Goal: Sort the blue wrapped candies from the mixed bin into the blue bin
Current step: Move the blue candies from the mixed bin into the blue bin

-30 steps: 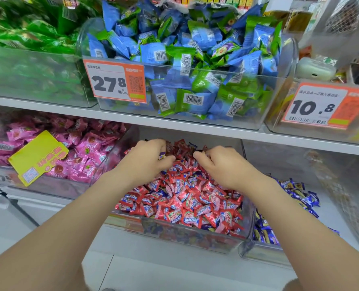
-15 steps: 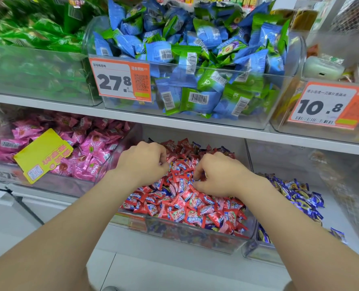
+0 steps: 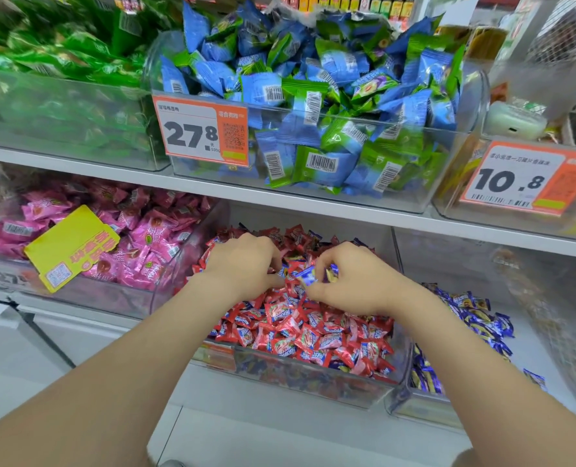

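Blue candy [image 3: 307, 276] pinched in our right hand [image 3: 354, 281] over the mixed bin [image 3: 313, 382]; left hand [image 3: 246, 264] curled, digging, contents unclear.

- clear bin of pink packets [image 3: 118, 237], near left, with a yellow tag [image 3: 71, 246] on its front
- bin of green packets [image 3: 61, 72], far left
- orange price labels: 27.8 [image 3: 200, 129] and 10.8 [image 3: 522, 178], far right
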A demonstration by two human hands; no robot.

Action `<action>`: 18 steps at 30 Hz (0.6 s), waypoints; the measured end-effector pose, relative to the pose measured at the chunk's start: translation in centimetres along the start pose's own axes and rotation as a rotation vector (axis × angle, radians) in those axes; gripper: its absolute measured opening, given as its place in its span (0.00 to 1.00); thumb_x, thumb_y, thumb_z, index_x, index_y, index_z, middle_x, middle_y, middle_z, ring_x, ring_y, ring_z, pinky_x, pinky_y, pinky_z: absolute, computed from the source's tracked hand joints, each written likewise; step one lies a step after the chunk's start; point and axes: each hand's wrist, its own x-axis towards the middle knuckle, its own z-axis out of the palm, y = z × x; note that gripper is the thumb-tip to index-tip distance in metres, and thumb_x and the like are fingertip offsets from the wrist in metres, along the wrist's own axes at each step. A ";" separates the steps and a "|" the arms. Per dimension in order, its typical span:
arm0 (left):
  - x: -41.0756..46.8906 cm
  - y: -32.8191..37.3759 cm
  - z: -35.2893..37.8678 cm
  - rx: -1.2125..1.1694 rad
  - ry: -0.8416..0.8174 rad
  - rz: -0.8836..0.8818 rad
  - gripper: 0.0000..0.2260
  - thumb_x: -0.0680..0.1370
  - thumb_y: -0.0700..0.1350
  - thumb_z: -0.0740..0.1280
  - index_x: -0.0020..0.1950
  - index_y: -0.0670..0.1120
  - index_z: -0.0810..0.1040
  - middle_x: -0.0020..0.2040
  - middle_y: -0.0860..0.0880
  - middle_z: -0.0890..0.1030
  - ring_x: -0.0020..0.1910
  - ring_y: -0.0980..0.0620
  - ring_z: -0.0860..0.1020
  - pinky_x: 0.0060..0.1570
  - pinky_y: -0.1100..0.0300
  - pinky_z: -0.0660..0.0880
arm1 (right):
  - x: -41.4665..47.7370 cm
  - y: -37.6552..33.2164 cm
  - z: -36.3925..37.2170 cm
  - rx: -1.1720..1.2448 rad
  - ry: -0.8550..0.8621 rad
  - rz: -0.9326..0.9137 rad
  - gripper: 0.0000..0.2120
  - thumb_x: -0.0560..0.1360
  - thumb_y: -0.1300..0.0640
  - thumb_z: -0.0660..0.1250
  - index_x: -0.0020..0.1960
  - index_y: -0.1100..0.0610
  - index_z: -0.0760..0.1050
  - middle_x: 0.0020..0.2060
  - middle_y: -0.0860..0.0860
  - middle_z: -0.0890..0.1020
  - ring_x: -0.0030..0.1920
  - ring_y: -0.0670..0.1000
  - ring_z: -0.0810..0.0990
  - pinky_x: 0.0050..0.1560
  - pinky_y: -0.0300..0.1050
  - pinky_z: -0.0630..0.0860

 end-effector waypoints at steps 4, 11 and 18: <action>0.2 0.0 0.1 0.022 -0.072 0.045 0.21 0.77 0.63 0.72 0.70 0.60 0.79 0.64 0.51 0.81 0.62 0.45 0.80 0.53 0.51 0.76 | -1.2 -0.3 -1.2 0.076 0.082 0.061 0.20 0.77 0.45 0.63 0.33 0.55 0.64 0.27 0.50 0.65 0.27 0.48 0.62 0.32 0.47 0.63; -0.6 1.0 -0.7 -0.019 0.164 0.026 0.14 0.82 0.57 0.61 0.49 0.55 0.84 0.38 0.51 0.80 0.37 0.44 0.77 0.38 0.55 0.74 | -2.3 -0.2 -0.9 0.073 0.118 0.080 0.25 0.83 0.46 0.59 0.33 0.60 0.61 0.25 0.51 0.61 0.26 0.51 0.57 0.29 0.47 0.57; -4.3 2.2 -2.2 -0.354 0.161 0.023 0.11 0.82 0.58 0.62 0.46 0.60 0.82 0.35 0.51 0.84 0.33 0.49 0.81 0.37 0.53 0.78 | -5.2 1.4 -2.7 0.444 0.132 0.060 0.16 0.79 0.46 0.74 0.44 0.57 0.74 0.31 0.51 0.84 0.25 0.48 0.71 0.30 0.41 0.68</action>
